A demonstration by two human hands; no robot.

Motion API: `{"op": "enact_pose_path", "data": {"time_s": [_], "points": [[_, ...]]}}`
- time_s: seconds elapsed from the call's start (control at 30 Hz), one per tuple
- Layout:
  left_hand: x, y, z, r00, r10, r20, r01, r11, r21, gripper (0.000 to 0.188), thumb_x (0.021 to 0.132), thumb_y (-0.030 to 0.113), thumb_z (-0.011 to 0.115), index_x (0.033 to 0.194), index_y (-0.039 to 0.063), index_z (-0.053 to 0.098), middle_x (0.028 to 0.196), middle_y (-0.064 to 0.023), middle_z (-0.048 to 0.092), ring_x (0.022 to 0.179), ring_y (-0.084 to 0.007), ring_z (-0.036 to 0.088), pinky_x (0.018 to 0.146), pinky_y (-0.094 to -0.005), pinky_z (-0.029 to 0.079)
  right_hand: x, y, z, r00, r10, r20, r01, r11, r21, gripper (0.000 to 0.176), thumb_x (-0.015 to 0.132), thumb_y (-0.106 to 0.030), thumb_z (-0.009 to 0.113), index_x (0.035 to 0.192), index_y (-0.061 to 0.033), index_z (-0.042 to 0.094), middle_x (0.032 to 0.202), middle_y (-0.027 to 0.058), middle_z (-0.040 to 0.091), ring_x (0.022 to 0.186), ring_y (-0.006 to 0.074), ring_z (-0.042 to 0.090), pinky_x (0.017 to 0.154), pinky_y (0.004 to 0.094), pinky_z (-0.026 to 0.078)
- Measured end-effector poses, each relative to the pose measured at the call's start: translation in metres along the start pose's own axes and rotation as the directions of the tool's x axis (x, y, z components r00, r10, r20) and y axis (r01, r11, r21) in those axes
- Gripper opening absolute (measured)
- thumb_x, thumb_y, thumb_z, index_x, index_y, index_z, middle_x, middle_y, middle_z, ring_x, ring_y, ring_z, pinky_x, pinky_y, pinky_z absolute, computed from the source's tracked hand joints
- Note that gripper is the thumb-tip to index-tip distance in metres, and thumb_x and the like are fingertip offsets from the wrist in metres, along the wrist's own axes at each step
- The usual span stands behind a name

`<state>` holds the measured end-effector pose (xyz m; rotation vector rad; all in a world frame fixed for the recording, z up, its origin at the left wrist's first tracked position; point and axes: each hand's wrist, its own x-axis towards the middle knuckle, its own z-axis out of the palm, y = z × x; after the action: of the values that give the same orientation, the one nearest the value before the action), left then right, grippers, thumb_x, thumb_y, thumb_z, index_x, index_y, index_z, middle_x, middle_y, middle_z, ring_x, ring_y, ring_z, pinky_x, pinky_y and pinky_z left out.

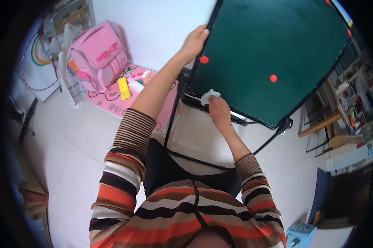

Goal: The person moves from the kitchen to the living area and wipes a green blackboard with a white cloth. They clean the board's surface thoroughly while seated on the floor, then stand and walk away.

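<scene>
A green chalkboard in a black frame stands before me on a black metal stand. My left hand grips the board's left edge, thumb on the front side. Low on the board, near its bottom left corner, my right hand presses a crumpled white cloth or tissue against the surface by the lower frame. One round red magnet sits close to the left edge, below my left hand. Another red magnet is at the lower middle, and more cling along the far right edge.
Left of the board, a pink school backpack stands on a pink printed mat or low table with a yellow toy-like object and small items. A wooden chair or table edge and crowded shelves are right. A light blue stool stands lower right.
</scene>
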<state>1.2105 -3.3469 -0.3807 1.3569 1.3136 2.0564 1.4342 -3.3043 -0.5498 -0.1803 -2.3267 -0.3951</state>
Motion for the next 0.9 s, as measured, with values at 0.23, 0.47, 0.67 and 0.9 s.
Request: {"op": "enact_pose_path", "data": {"time_s": [0.23,0.47,0.67,0.9], "points": [[0.008,-0.014,-0.003,0.995,0.01,-0.095,-0.005,0.999,0.049,0.041,0.103,0.024,0.051,0.138,0.003,0.052,0.113,-0.006,0.065,0.101,-0.0138,0.057,0.089,-0.0286,0.046,-0.125,0.089,-0.079,0.907,0.409,-0.101,-0.417,0.905,-0.083,0.026,0.075,0.002,0.065,0.1,-0.0026,0.063,0.098,0.0153,0.062,0.091,0.0349,0.061,0.081,0.0437,0.051],[0.008,-0.011,-0.004,0.999,0.018,-0.033,-0.016,0.998,0.067,0.04,0.106,0.025,0.044,0.139,0.002,0.05,0.121,-0.0048,0.062,0.107,-0.0135,0.056,0.096,-0.0293,0.044,-0.175,0.138,-0.122,0.649,0.698,-0.304,-0.741,0.67,-0.045,0.026,0.078,0.003,0.065,0.103,-0.0015,0.06,0.102,0.0171,0.062,0.095,0.038,0.059,0.08,0.0463,0.049],[0.009,-0.012,-0.005,1.0,-0.001,0.0,0.001,1.0,0.012,0.041,0.107,0.027,0.043,0.139,0.002,0.048,0.12,-0.0047,0.062,0.107,-0.0134,0.057,0.095,-0.0293,0.045,-0.171,0.128,-0.105,0.624,0.745,-0.235,-0.781,0.606,-0.152,0.021,0.081,0.001,0.062,0.102,-0.002,0.061,0.102,0.0145,0.062,0.094,0.0369,0.06,0.08,0.0456,0.05],[0.005,-0.005,-0.003,0.998,-0.055,-0.039,0.056,0.998,0.021,0.039,0.106,0.024,0.043,0.138,0.004,0.05,0.114,-0.0037,0.064,0.102,-0.0128,0.058,0.091,-0.0302,0.046,-0.138,0.133,-0.147,0.657,0.726,-0.202,-0.721,0.684,0.111,0.018,0.082,-0.001,0.064,0.099,-0.002,0.064,0.101,0.0161,0.061,0.089,0.0375,0.062,0.076,0.045,0.051]]}}
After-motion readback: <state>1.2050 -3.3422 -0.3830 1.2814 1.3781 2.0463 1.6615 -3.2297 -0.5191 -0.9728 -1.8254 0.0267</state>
